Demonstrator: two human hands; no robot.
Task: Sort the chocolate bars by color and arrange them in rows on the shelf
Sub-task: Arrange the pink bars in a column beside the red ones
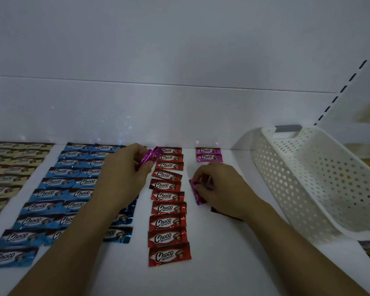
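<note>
On the white shelf (222, 263) lie rows of Choco bars: cream ones (11, 167) at far left, blue ones (58, 182) in two columns, a red column (167, 208) in the middle. Two magenta bars (208, 154) lie at the back right of the red column. My left hand (124, 174) holds a magenta bar (151, 157) lifted over the top of the red column. My right hand (220, 186) pinches another magenta bar (195, 193) low on the shelf below the two magenta ones. A dark wrapper edge (217, 210) peeks from under my right wrist.
A white perforated plastic basket (303, 178) lies tipped on its side at the right end of the shelf. The shelf's back wall (179, 114) rises just behind the rows. A slotted upright (348, 82) runs along the right side.
</note>
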